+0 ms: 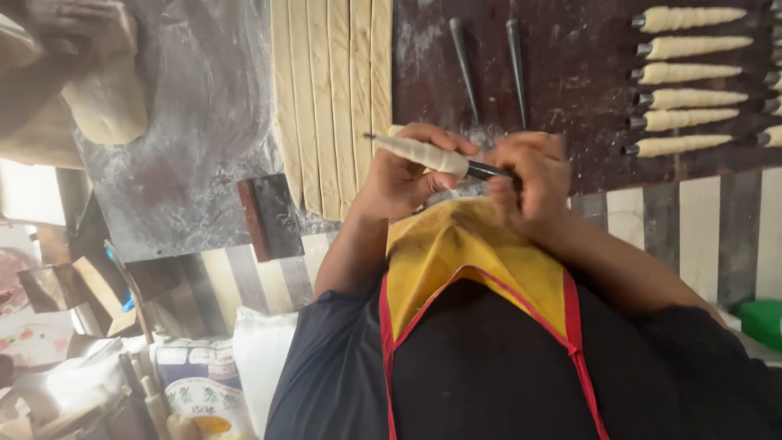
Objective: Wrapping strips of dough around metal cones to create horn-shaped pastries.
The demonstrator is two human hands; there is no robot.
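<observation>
My left hand (399, 175) grips a metal cone mould wrapped in a spiral of pale dough (419, 152), held level above my yellow apron. My right hand (529, 179) pinches the bare dark wide end of the same mould (489, 171). Just beyond my hands, long cut dough strips (330, 98) lie side by side on the floured dark worktop (570, 90). Two bare metal cone moulds (466, 65) lie next to the strips. Several dough-wrapped cones (692, 81) lie in a row at the far right.
A dark bench scraper (269, 216) rests at the worktop's edge on my left. At the top left another person's hand (77, 28) presses a lump of dough (106, 102). Flour bags (204, 379) and clutter stand at the lower left, a green container (762, 322) at the right.
</observation>
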